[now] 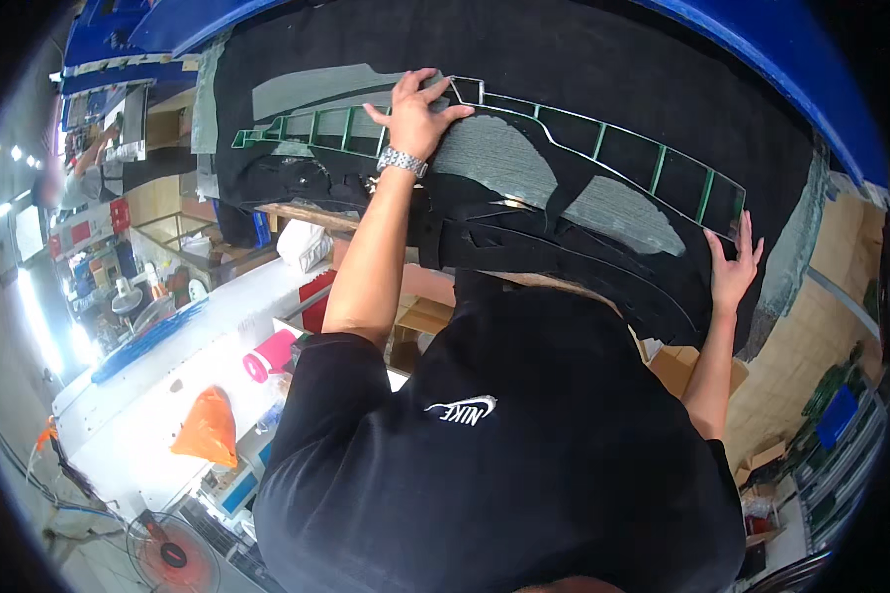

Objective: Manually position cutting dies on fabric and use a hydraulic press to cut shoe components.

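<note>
A long green metal frame with crossbars like a ladder, apparently a cutting die (659, 170), lies on a sheet of black material (583, 49). My left hand (415, 121), a watch on its wrist, has its thumb and fingers about the frame's left end. At the right end, my right hand (732, 272) has thumb and fingers on either side of the corner. Left of my left hand lies a narrower green ladder-like frame (347, 128); my hand covers the spot between them, so I cannot tell if they join. Grey-green board (494, 158) shows through openings in the black sheet.
Cut black strips (564, 259) lie along the table's near edge. Blue panels (761, 64) border the far side. To the left are a white table (138, 405) with an orange bag (208, 427), a pink container (270, 356), and a fan (173, 555). Cardboard boxes (422, 321) stand below.
</note>
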`<action>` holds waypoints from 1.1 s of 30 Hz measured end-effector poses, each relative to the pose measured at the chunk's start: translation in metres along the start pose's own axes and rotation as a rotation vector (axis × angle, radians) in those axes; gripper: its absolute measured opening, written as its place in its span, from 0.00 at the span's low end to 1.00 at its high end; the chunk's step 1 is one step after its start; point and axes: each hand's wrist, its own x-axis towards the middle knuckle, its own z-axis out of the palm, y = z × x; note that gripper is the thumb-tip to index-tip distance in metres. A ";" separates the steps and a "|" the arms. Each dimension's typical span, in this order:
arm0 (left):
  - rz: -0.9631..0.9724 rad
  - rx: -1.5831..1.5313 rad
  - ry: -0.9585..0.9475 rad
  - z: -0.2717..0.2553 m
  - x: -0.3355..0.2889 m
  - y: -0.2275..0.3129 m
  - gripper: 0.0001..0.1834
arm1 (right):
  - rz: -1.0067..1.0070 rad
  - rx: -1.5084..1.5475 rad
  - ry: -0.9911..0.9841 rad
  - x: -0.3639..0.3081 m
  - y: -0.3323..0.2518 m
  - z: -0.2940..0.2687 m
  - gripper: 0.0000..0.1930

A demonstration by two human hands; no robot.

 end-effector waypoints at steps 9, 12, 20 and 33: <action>0.021 0.027 -0.078 -0.009 -0.007 0.003 0.46 | -0.057 -0.023 -0.050 -0.003 -0.001 -0.021 0.34; 0.089 0.155 -0.214 -0.051 -0.017 -0.005 0.54 | -0.055 -0.058 -0.119 -0.003 -0.007 -0.038 0.32; 0.128 0.345 -0.493 -0.093 -0.029 -0.066 0.72 | 0.151 -0.302 0.083 -0.030 0.028 -0.065 0.31; 0.278 0.431 -0.418 -0.101 -0.001 -0.088 0.63 | 0.436 -0.087 0.131 -0.013 0.050 -0.076 0.08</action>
